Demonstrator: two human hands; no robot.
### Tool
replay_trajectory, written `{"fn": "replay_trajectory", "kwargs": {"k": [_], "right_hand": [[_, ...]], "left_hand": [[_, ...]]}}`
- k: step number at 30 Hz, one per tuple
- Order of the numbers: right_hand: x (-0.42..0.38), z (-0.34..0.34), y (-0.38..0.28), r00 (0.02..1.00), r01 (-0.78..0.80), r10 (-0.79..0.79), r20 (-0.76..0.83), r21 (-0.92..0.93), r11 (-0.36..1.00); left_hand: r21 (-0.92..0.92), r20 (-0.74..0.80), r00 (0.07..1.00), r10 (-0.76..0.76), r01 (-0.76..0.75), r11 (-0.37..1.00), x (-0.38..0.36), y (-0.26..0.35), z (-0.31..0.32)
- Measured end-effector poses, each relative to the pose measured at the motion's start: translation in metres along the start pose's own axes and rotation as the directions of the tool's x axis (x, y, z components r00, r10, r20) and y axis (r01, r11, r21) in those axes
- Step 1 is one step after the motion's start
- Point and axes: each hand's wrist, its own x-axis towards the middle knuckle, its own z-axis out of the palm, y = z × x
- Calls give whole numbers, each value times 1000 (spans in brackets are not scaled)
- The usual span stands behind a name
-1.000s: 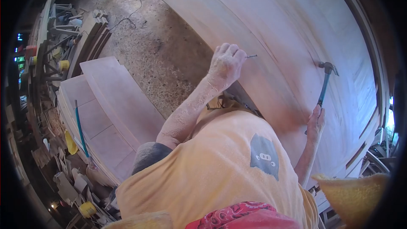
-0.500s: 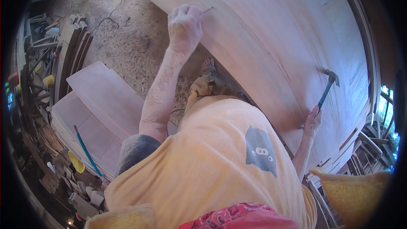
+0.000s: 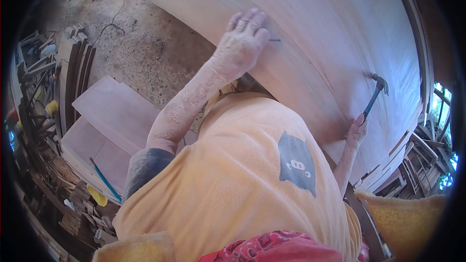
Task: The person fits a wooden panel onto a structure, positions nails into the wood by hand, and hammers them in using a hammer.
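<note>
My left hand (image 3: 241, 43) rests against a broad, curved, pale wooden panel (image 3: 310, 73), its back toward me and its fingers extended. A thin dark nail (image 3: 275, 40) pokes out beside the thumb; the grip on its other end is hidden. My right hand (image 3: 357, 132) is wrapped round the handle of a claw hammer (image 3: 373, 102) low on the right. The hammer's head points away from me, close over the panel's surface. Dust coats my left forearm.
Flat wooden sheets (image 3: 114, 111) lie to the left, with a blue-green rod (image 3: 104, 179) near them. Stacked boards (image 3: 73, 73) and scrap wood line the far left. A cable (image 3: 114, 17) crosses the rough floor. More timber pieces (image 3: 422, 165) stand at right.
My left hand has moved right and toward me along the panel, and the nail has moved with it. Its fingers have gone from a fist to stretched out. The hammer has barely shifted.
</note>
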Motion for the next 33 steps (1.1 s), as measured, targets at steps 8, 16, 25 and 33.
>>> {"fn": "replay_trajectory", "kwargs": {"k": [8,16,25,33], "right_hand": [[-2,-8,-3,997,-47,48,62,-17,999],[-4,-9,-55,956,-279,256,145,167,946],[-13,23,-217,895,-134,-50,443,375,917],[-21,29,-273,722,83,-360,591,443,893]], "left_hand": [[127,-28,965,-261,263,956,15,-66,-11],[-56,-39,997,-66,64,996,-2,-12,-14],[48,-233,920,-317,336,941,5,-35,-11],[64,-250,939,-236,259,964,7,-34,-9]]}}
